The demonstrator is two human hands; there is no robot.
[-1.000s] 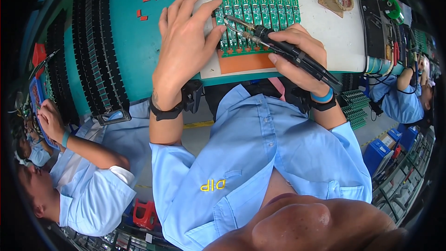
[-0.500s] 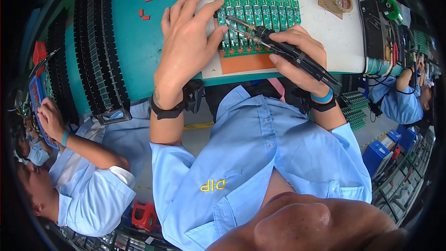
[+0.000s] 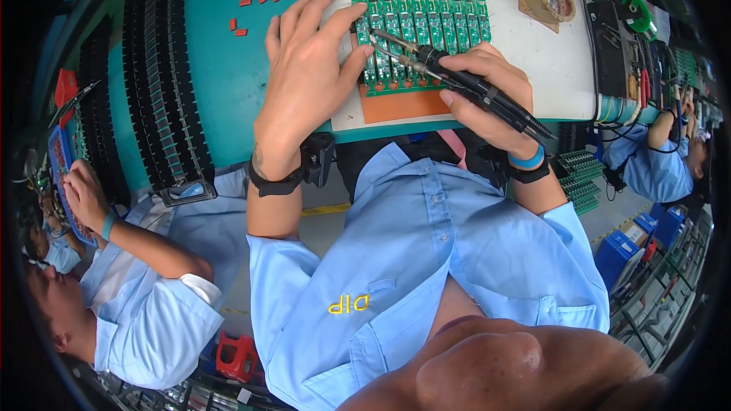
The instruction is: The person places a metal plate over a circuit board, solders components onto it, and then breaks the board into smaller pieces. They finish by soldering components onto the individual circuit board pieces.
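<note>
Barely moved vs. earlier, soldering iron [image 3: 474, 85] held in R hand [image 3: 505, 76] slants diag., tip fwd-L over PCB [image 3: 442, 24].

A bench beside a grey factory floor, brightly lit.
The bench [image 3: 228, 103] has a green top, partly under a pale sheet [image 3: 552, 68]. Below, a yellow stripe [image 3: 326, 208] crosses the grey floor [image 3: 323, 225]. A red plastic stool [image 3: 247, 350] stands at the lower left; at the right, blue bins [image 3: 617, 256] sit near metal racks [image 3: 659, 301]. Light falls evenly over the bench; the picture's rim is dark.
</note>
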